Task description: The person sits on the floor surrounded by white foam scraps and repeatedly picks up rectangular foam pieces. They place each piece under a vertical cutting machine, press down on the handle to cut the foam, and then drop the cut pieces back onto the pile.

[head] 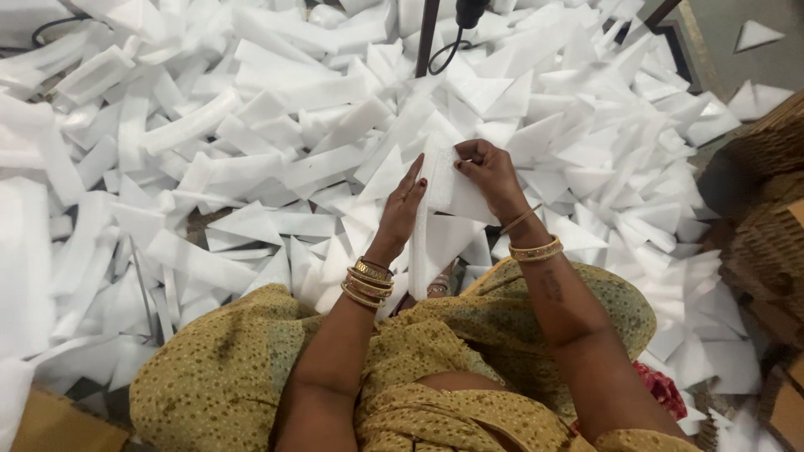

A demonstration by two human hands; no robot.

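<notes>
Heaped white foam offcuts (251, 151) everywhere; left hand (404, 205) flat against, right hand (490, 172) pinching an upright foam strip (435, 226)

White foam offcuts (251, 125) bury the floor in a deep heap. A dark post (427, 38) with a black cable (448, 50) rises behind. Brown corrugated cardboard stacks (766, 243) stand at right, beside grey floor (729, 33).
</notes>
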